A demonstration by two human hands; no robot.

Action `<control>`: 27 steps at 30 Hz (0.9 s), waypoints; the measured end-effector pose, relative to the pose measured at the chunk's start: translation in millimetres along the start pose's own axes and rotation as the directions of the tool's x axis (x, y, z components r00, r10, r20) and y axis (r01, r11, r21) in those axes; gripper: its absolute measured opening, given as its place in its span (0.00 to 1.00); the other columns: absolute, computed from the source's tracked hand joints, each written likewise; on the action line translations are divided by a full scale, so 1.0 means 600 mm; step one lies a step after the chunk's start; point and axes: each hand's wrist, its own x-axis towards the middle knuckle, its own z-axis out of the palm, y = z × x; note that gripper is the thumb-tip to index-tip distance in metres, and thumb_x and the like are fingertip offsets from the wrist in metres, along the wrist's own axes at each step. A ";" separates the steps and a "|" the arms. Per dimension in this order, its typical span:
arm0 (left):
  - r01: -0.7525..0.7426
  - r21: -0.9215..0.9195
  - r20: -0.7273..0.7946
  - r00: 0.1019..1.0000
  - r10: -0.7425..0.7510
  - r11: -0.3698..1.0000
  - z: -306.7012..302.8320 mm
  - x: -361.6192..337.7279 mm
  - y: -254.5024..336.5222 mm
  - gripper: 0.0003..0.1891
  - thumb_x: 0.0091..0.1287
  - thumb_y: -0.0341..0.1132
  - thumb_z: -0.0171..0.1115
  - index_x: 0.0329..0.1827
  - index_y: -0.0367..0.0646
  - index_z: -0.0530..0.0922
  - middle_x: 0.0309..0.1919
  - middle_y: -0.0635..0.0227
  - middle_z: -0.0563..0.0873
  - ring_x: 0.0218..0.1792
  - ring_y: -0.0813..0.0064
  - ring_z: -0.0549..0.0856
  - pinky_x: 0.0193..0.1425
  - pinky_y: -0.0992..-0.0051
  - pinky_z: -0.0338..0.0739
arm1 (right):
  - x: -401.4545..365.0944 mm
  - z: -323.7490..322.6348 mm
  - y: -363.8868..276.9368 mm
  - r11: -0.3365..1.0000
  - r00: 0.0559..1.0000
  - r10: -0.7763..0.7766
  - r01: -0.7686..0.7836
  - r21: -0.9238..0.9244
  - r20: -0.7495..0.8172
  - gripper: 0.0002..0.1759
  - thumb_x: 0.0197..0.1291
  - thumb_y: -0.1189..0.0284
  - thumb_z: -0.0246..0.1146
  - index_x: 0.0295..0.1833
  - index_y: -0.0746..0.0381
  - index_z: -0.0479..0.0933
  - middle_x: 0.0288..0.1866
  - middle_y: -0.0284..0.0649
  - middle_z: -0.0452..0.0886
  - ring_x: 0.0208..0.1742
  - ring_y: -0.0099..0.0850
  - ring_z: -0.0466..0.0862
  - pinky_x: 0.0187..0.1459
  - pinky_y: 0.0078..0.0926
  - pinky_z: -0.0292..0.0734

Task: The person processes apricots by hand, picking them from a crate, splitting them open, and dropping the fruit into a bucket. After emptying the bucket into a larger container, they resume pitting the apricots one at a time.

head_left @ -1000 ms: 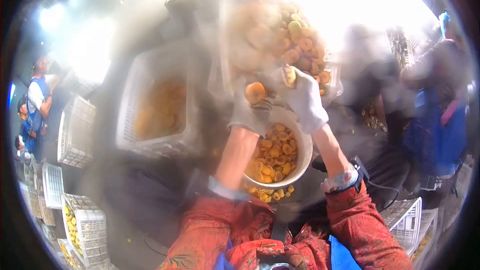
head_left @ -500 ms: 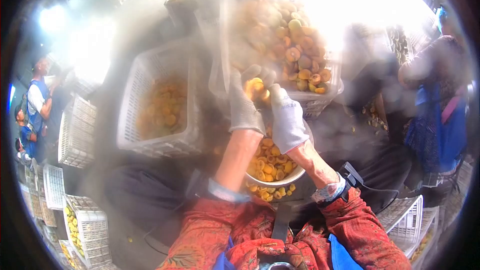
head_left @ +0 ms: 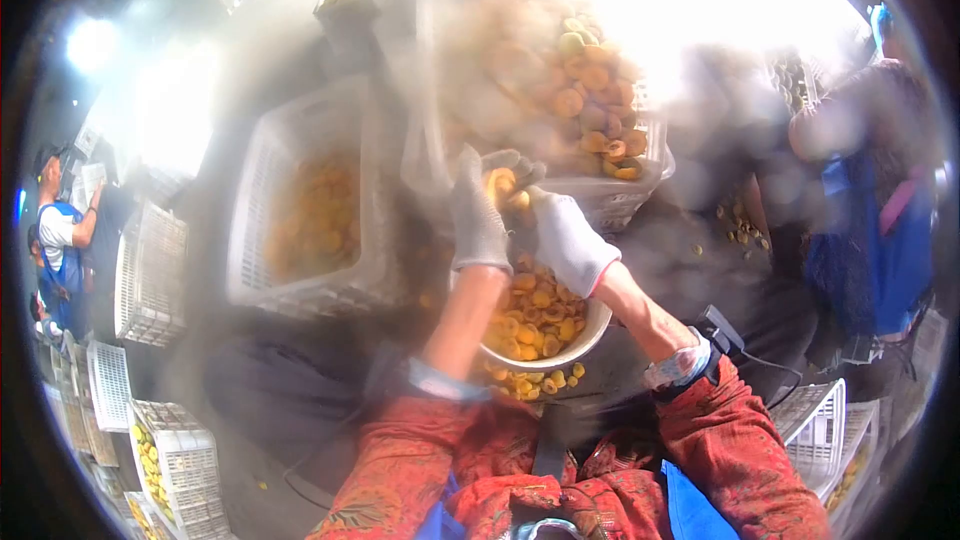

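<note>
My left hand (head_left: 482, 215), in a grey-white work glove, is closed around orange-yellow apricot halves (head_left: 499, 183). Against them come the fingertips of my right hand (head_left: 570, 240), in a white glove; its fingers are curled together, and whatever they hold is hidden. Beneath both hands, a white bowl (head_left: 588, 342) contains many halved fruits (head_left: 535, 320). More halves (head_left: 530, 380) lie just in front of it. Beyond my hands stands a white crate (head_left: 600, 195) heaped with orange and greenish fruit (head_left: 595, 90).
A white crate (head_left: 245, 240) with fruit halves stands at left, blurred by haze. Stacked crates (head_left: 150, 280) line the far left, near a person in a blue apron (head_left: 65, 240). Another person (head_left: 870, 190) is at right. White crates (head_left: 815, 430) stand lower right; a cable (head_left: 770, 370) hangs nearby.
The view has shifted slightly. My right hand has turned, its fingers now lower beside the left hand's fruit. The person at far left has moved and holds something pale.
</note>
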 end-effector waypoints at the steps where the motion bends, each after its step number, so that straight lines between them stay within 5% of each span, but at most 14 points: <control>1: 0.059 -0.029 0.048 0.997 -0.058 0.998 0.001 0.003 -0.002 0.24 0.74 0.53 0.44 0.49 0.38 0.75 0.36 0.60 0.83 0.39 0.68 0.84 0.48 0.72 0.78 | 0.005 -0.022 -0.011 1.000 1.000 0.006 -0.006 0.000 -0.008 0.17 0.49 0.78 0.64 0.47 0.69 0.73 0.31 0.50 0.82 0.30 0.45 0.82 0.29 0.34 0.76; 3: 0.047 0.035 0.127 0.991 -0.051 0.998 0.009 0.005 -0.003 0.24 0.72 0.54 0.48 0.51 0.40 0.75 0.39 0.62 0.83 0.39 0.71 0.84 0.44 0.75 0.79 | 0.018 -0.075 -0.046 0.855 0.901 0.327 -0.411 0.316 0.285 0.07 0.56 0.77 0.59 0.38 0.70 0.77 0.28 0.49 0.81 0.31 0.32 0.82 0.32 0.31 0.75; 5: 0.025 0.092 0.199 0.979 -0.043 0.995 0.009 0.006 -0.003 0.25 0.71 0.56 0.52 0.54 0.42 0.75 0.42 0.64 0.84 0.39 0.75 0.84 0.39 0.78 0.80 | 0.024 -0.089 -0.032 0.907 0.910 0.281 -0.356 0.226 0.305 0.07 0.56 0.76 0.61 0.38 0.69 0.78 0.28 0.40 0.81 0.30 0.21 0.76 0.30 0.26 0.73; 7: 0.057 0.087 0.223 0.972 -0.075 0.995 0.005 0.008 0.001 0.22 0.71 0.52 0.55 0.58 0.45 0.74 0.45 0.69 0.83 0.42 0.80 0.82 0.43 0.80 0.78 | 0.024 -0.096 -0.033 0.788 0.860 0.368 -0.490 0.372 0.354 0.09 0.56 0.75 0.62 0.40 0.69 0.78 0.29 0.35 0.81 0.30 0.21 0.77 0.32 0.24 0.74; 8: 0.057 0.090 0.227 0.971 -0.076 0.994 -0.001 0.015 -0.006 0.22 0.71 0.52 0.55 0.58 0.45 0.74 0.45 0.69 0.83 0.42 0.80 0.82 0.43 0.80 0.78 | 0.019 -0.090 -0.038 0.607 0.891 0.343 -0.452 0.654 0.297 0.09 0.56 0.75 0.62 0.41 0.69 0.78 0.29 0.35 0.81 0.31 0.21 0.77 0.34 0.22 0.74; 10: -0.145 0.294 0.361 0.932 0.031 0.945 -0.006 0.018 -0.010 0.21 0.71 0.48 0.57 0.62 0.49 0.72 0.48 0.73 0.81 0.45 0.84 0.80 0.46 0.81 0.75 | 0.017 -0.072 -0.028 0.608 0.915 0.344 -0.387 0.693 0.209 0.09 0.56 0.76 0.62 0.42 0.69 0.78 0.30 0.35 0.81 0.32 0.21 0.78 0.35 0.22 0.74; 12: -0.102 0.316 0.346 0.938 -0.014 0.943 0.002 -0.004 0.006 0.20 0.72 0.44 0.55 0.62 0.46 0.71 0.48 0.71 0.79 0.47 0.81 0.79 0.49 0.78 0.76 | 0.018 -0.067 -0.018 0.612 0.931 0.347 -0.316 0.725 0.113 0.09 0.55 0.77 0.63 0.42 0.68 0.78 0.30 0.35 0.81 0.33 0.21 0.78 0.36 0.22 0.74; 14: -0.063 0.332 0.330 0.942 -0.053 0.941 0.009 -0.013 0.019 0.19 0.72 0.41 0.54 0.61 0.43 0.71 0.49 0.70 0.77 0.48 0.79 0.78 0.52 0.76 0.76 | 0.025 -0.076 -0.014 0.775 0.957 0.289 -0.211 0.596 -0.038 0.11 0.55 0.78 0.63 0.44 0.68 0.78 0.29 0.35 0.81 0.31 0.21 0.79 0.34 0.23 0.75; 18: -0.039 0.151 0.436 0.899 -0.031 0.988 -0.004 -0.005 0.018 0.18 0.70 0.34 0.55 0.62 0.41 0.71 0.49 0.68 0.77 0.49 0.77 0.78 0.52 0.75 0.77 | 0.036 -0.087 -0.023 0.826 0.927 0.370 -0.357 0.436 0.059 0.10 0.54 0.78 0.63 0.43 0.67 0.77 0.29 0.44 0.82 0.29 0.32 0.83 0.32 0.29 0.76; 20: 0.021 0.009 0.437 0.899 -0.023 1.000 -0.014 0.005 0.011 0.18 0.70 0.32 0.56 0.62 0.40 0.71 0.48 0.67 0.78 0.49 0.76 0.79 0.53 0.74 0.77 | 0.037 -0.064 -0.018 0.959 0.910 0.252 -0.190 0.210 -0.328 0.09 0.54 0.79 0.62 0.42 0.67 0.75 0.31 0.54 0.82 0.30 0.48 0.83 0.32 0.36 0.76; 22: 0.076 -0.210 0.273 0.962 -0.016 0.975 -0.021 0.008 0.002 0.21 0.70 0.30 0.54 0.66 0.44 0.65 0.58 0.60 0.76 0.57 0.67 0.78 0.56 0.66 0.77 | 0.030 -0.052 -0.016 0.975 0.929 0.219 -0.195 0.108 -0.297 0.10 0.55 0.78 0.61 0.43 0.67 0.74 0.32 0.57 0.81 0.33 0.52 0.83 0.34 0.39 0.76; 24: -0.015 -0.124 0.349 0.935 0.058 0.992 -0.019 0.000 0.002 0.20 0.71 0.32 0.54 0.64 0.44 0.66 0.58 0.57 0.77 0.58 0.64 0.77 0.58 0.64 0.76 | 0.012 -0.052 -0.019 0.980 0.978 0.156 -0.170 -0.100 -0.137 0.13 0.57 0.76 0.60 0.48 0.68 0.71 0.34 0.58 0.81 0.39 0.54 0.82 0.38 0.44 0.76; 26: -0.108 -0.046 0.430 0.895 0.117 0.993 -0.018 0.001 0.007 0.18 0.71 0.33 0.54 0.63 0.44 0.68 0.57 0.55 0.77 0.59 0.61 0.77 0.60 0.61 0.75 | 0.004 -0.034 -0.020 0.958 0.971 0.179 -0.209 -0.196 -0.161 0.17 0.57 0.76 0.58 0.52 0.68 0.69 0.36 0.57 0.81 0.41 0.54 0.82 0.40 0.45 0.76; 27: 0.154 -0.222 0.458 0.888 -0.036 0.963 -0.020 0.011 0.013 0.16 0.72 0.35 0.54 0.61 0.44 0.69 0.56 0.56 0.77 0.59 0.61 0.77 0.61 0.61 0.75 | 0.002 -0.031 -0.021 0.947 0.963 0.181 -0.226 -0.230 -0.198 0.18 0.57 0.77 0.58 0.53 0.68 0.69 0.36 0.57 0.81 0.41 0.54 0.82 0.40 0.46 0.76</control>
